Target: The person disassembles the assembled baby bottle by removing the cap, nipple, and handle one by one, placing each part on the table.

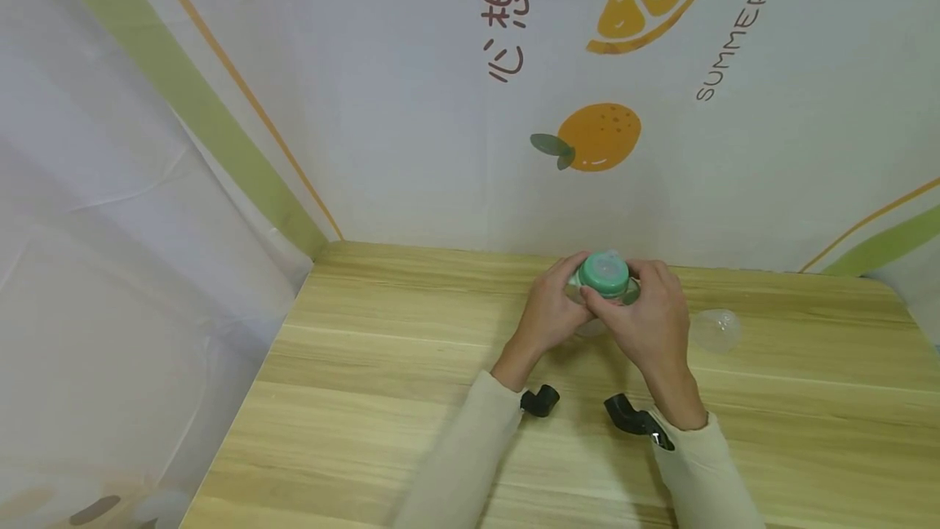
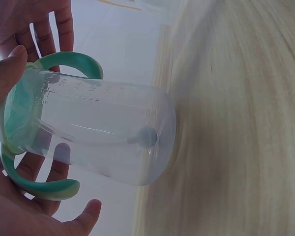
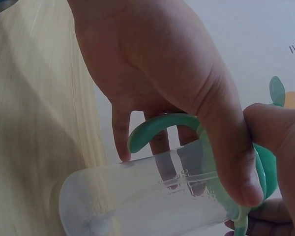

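A clear baby bottle (image 2: 103,123) with a green collar (image 1: 593,282) and two curved green handles (image 2: 44,189) is between both hands, upright near the table's back edge in the head view. Inside it a straw (image 2: 96,142) ends in a round weight (image 2: 146,136). My left hand (image 1: 549,304) wraps the bottle from the left, fingers behind it and thumb across the collar. From the other side my right hand (image 1: 652,321) grips near the collar, its thumb reaching over the front. A translucent piece (image 1: 608,264) tops the collar.
A clear dome-shaped cover (image 1: 716,331) lies on the wooden table (image 1: 352,415), to the right of the right hand. Behind the table hangs a white cloth (image 1: 411,145) with fruit prints. Black wrist cameras (image 1: 539,401) stick out from the sleeves.
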A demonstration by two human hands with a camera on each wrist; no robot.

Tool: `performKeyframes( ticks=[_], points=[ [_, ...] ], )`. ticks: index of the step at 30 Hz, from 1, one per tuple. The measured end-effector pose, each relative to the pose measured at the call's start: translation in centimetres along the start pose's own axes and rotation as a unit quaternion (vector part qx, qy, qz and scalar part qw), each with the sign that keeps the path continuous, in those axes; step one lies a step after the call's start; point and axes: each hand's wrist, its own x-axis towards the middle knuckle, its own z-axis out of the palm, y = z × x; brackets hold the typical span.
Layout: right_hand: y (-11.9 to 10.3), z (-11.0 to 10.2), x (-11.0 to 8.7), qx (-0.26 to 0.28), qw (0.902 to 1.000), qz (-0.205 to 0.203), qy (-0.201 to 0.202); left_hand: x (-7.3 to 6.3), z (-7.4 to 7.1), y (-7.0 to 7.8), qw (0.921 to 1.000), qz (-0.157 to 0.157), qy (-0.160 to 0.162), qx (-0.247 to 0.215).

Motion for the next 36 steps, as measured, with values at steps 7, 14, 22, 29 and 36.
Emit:
performKeyframes(
  ticks=[7, 14, 22, 29, 36],
  points=[
    [0.16, 0.00, 0.09, 0.008, 0.9999, -0.014, 0.005, 0.10, 0.04, -0.13, 1.0000, 0.003, -0.001, -0.001],
    [0.17, -0.07, 0.22, 0.010, 0.9998, -0.007, -0.013, 0.12, 0.09, -0.16, 1.0000, 0.001, 0.000, -0.001],
    [0.18, -0.09, 0.29, 0.005, 0.9996, 0.002, -0.028, 0.05, 0.06, -0.13, 1.0000, 0.004, 0.003, -0.007],
    [-0.10, -0.04, 0.24, -0.001, 0.9995, 0.016, -0.028, 0.00, -0.01, -0.02, 0.9999, 0.007, -0.001, -0.014],
    [-0.23, -0.01, 0.12, -0.004, 0.9999, 0.009, -0.014, -0.01, -0.08, 0.09, 0.9999, 0.006, -0.003, -0.016]
  ],
)
